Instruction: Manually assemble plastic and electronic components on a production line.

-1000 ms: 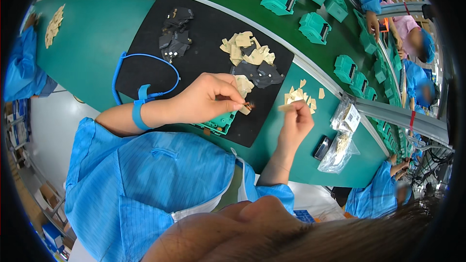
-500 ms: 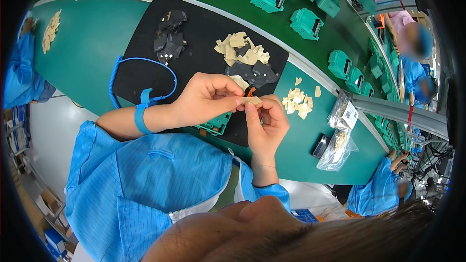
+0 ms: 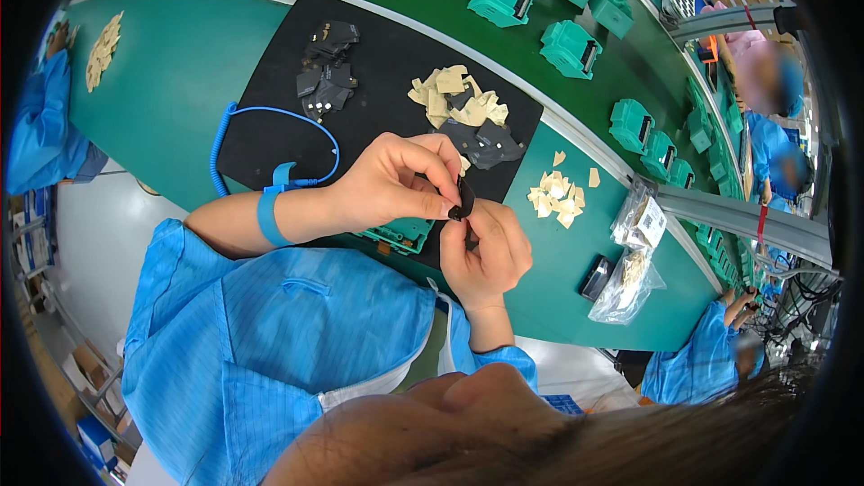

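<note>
Above the black mat [image 3: 382, 58], my left hand [image 3: 402, 182] and my right hand [image 3: 489, 250] meet fingertip to fingertip. Both pinch a small, thin, dark piece [image 3: 466, 198]; its exact kind I cannot make out. Partly hidden under my left forearm is a green plastic housing [image 3: 407, 232]. Just beyond my hands lie a heap of cream paper-like pieces [image 3: 454, 94] and flat black parts [image 3: 490, 146]. More black parts [image 3: 326, 81] are piled toward the left of the mat. A blue wristband [image 3: 270, 216] circles my left wrist.
Loose cream pieces [image 3: 556, 198] lie right of the mat, near clear plastic bags [image 3: 627, 283] and a small black object [image 3: 596, 276]. Green housings [image 3: 571, 49] stand along the far line behind a metal rail. A coiled blue cord [image 3: 217, 162] runs to my wristband. Co-workers are at both sides.
The cream piece between my fingertips is no longer visible there; a dark piece shows instead. My hands stay close together, the right one slightly lower and turned.
</note>
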The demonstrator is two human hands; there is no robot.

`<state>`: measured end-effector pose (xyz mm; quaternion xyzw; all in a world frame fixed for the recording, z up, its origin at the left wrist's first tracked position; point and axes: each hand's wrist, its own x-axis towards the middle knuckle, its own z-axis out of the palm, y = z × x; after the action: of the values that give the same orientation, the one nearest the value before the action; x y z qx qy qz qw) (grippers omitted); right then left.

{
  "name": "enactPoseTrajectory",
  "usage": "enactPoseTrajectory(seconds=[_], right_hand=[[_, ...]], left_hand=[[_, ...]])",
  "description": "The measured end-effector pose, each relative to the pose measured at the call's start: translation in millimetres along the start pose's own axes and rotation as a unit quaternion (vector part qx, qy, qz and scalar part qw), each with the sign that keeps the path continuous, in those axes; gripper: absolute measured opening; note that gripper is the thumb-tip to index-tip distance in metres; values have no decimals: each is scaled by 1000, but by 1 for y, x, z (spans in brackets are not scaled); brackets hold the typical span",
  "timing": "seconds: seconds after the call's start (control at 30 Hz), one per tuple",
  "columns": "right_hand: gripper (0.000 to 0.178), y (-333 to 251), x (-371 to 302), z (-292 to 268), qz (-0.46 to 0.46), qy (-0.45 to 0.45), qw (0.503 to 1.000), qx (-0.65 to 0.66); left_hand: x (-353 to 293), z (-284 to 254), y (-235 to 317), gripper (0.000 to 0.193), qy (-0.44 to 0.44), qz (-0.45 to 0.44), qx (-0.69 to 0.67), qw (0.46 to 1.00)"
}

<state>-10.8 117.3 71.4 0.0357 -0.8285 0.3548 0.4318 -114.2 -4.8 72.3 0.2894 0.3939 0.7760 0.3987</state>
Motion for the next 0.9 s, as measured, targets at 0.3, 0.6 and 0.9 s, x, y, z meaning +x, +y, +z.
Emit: enactPoseTrajectory(seconds=[0.3,0.6,0.9], right_hand=[[5,66,-16,-43,282,-17,958,56],[22,30,20,-44,121,-142,972,-145],[9,-5,17,-36,192,-173,966,-17]], left_hand=[[-3,-17,32,7,-91,132,369,916],[18,-11,47,46,-123,339,707,608],[-7,-10,43,46,-207,172,700,661]])
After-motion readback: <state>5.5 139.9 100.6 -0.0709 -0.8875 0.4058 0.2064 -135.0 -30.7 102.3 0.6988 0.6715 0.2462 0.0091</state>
